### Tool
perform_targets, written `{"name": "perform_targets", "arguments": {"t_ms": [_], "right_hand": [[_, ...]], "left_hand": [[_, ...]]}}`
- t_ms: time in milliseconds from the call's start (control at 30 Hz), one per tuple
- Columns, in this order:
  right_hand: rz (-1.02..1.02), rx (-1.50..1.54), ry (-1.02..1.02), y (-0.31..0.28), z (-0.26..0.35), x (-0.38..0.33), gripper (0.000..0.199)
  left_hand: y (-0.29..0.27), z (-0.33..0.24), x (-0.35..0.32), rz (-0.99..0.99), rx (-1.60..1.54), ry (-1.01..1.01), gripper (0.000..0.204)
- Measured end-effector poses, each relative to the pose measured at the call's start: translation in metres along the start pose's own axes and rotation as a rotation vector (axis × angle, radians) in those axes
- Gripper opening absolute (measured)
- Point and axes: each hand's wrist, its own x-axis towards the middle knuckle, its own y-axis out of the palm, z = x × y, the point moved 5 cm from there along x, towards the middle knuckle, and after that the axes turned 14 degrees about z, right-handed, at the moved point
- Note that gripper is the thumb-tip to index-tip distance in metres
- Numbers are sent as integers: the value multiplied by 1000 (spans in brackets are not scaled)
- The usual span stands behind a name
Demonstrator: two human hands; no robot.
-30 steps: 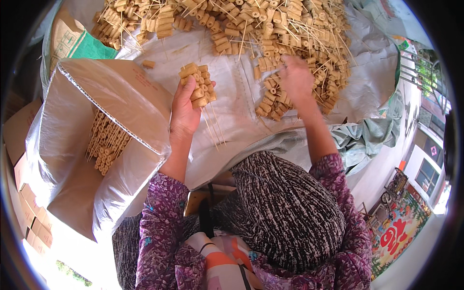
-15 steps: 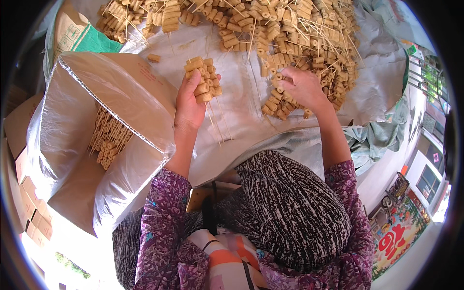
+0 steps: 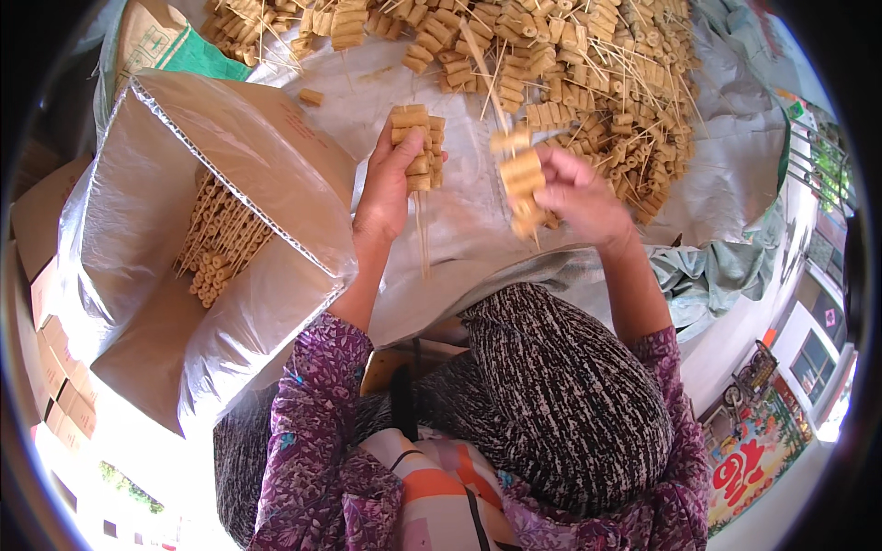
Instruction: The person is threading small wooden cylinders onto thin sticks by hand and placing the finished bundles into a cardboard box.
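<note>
In my left hand [image 3: 384, 191] is a small bundle of skewers [image 3: 424, 170] threaded with tan, tube-shaped pieces; the fingers are wrapped round the pieces and the thin sticks point down toward me. My right hand [image 3: 588, 197] grips another skewer of tan rolls [image 3: 522, 172] to the right of the bundle, apart from it. Motion smears that skewer, and its stick points up and away. Beyond both hands spreads a large heap of the same skewers [image 3: 634, 101]. A single loose piece [image 3: 311, 96] lies just past my left hand.
At my left stands a cardboard box [image 3: 266, 119] with a clear plastic liner, and rows of skewers [image 3: 216, 234] lie inside. Its flap edge comes close to my left forearm. A pale woven sheet [image 3: 367, 78] lies under the heap. Stacked cartons [image 3: 69, 386] stand at the far left.
My right hand has lifted a skewer from the near edge of the heap and moved slightly left and nearer. The bundle in my left hand has shifted right in the picture and turned a little.
</note>
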Motion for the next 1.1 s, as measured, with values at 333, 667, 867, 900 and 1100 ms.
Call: {"name": "perform_targets", "arguments": {"t_ms": [333,667,867,900,1100], "right_hand": [[-352,-1290,-988,30,58,54,15],[-271,-1099,-647,13,12,49,15],[-259,-899,-561,17,4,56,24],[-248,-913,-575,18,3,57,24],[-354,-1217,-611,39,-8,59,39]], "left_hand": [[36,-4,1,266,-173,-224,59],[29,23,2,342,-324,-285,47],[21,28,3,130,-4,-333,56],[20,29,2,105,-40,-347,58],[41,12,-4,56,-187,-317,69]]}}
